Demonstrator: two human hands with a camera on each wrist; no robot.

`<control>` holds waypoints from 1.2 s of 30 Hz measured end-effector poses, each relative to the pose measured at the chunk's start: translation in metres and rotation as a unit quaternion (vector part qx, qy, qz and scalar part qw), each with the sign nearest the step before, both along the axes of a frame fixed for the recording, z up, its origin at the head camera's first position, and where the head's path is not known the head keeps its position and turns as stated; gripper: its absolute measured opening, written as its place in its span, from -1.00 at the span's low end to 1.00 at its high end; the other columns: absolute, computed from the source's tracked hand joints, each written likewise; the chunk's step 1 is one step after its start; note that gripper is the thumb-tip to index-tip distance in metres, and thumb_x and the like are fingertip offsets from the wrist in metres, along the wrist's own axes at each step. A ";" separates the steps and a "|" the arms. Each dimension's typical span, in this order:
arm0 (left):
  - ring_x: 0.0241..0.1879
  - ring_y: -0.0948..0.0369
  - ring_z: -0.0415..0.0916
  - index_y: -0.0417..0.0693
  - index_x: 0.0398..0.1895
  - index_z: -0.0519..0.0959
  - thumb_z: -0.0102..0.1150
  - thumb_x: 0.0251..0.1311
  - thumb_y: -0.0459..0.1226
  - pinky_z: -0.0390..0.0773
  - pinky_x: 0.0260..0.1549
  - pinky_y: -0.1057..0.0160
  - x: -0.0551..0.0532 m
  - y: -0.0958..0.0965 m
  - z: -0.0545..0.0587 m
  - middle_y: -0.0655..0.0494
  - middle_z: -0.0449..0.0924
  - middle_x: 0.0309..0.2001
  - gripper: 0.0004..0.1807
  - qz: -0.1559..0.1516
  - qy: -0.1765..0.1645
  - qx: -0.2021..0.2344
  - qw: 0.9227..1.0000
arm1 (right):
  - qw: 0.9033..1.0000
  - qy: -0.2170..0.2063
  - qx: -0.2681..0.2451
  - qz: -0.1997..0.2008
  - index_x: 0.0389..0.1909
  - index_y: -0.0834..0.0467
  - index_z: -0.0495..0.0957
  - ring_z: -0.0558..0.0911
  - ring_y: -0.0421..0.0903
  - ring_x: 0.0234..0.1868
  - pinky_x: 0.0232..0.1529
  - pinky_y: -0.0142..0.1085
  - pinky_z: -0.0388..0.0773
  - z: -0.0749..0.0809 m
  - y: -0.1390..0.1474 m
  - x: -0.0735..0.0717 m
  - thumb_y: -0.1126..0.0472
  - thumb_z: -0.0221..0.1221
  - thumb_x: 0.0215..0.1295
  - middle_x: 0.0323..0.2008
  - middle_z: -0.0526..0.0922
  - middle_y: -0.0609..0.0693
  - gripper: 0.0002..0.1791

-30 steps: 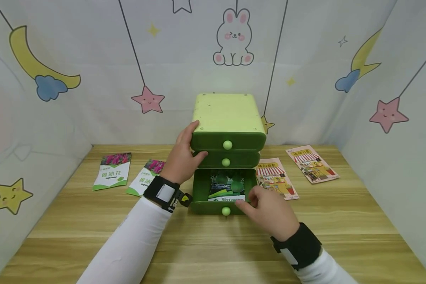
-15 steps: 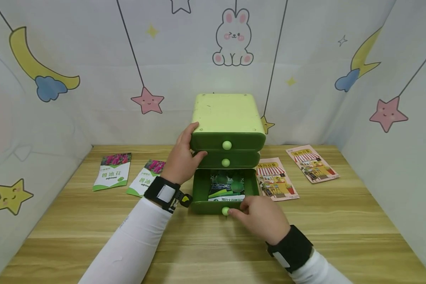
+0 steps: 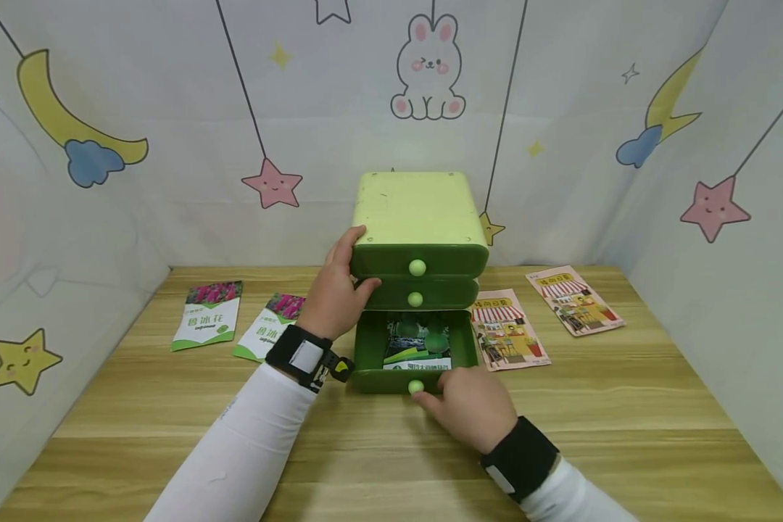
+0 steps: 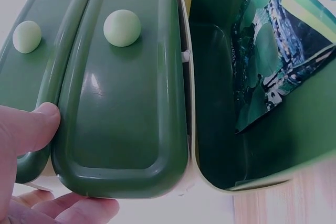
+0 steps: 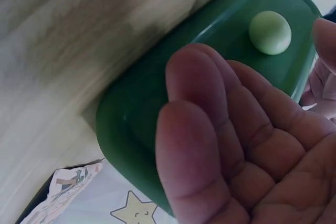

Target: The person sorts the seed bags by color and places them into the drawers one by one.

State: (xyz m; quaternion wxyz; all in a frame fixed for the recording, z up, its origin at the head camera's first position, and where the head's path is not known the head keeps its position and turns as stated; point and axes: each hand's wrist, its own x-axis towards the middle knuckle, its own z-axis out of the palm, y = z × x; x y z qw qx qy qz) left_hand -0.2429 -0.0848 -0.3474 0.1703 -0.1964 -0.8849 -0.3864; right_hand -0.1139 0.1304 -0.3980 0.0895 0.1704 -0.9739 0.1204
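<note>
A small drawer cabinet with a pale-green top and dark green drawers stands at the table's back middle. My left hand holds its left side, thumb across the drawer fronts and fingers along the side wall. Below, the bottom drawer is pulled out, and a dark green printed packet lies inside it. My right hand is at that drawer's front, with the thumb near its round knob. In the right wrist view its loosely bent fingers overlap the drawer front, apart from the knob.
Two seed packets with pink flowers, a left one and a nearer one, lie left of the cabinet. Two pink packets with striped awnings, one close by and one farther right, lie on the wooden table.
My right hand has moved left and slightly down, from the bottom drawer's right edge to its front by the knob. The left hand and the drawers have stayed in place.
</note>
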 end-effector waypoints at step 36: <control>-0.16 0.16 0.46 0.41 0.44 -0.10 0.27 0.15 -0.21 0.58 -0.22 0.08 0.001 0.002 -0.001 -0.02 0.12 0.34 -0.07 0.011 0.016 -0.012 1.000 | 0.999 -0.001 0.044 -0.027 -0.90 -0.04 0.28 0.29 -0.17 -0.82 -0.81 -0.22 0.26 -0.010 -0.014 -0.004 -0.26 0.15 0.17 -0.86 0.29 -0.13 -0.41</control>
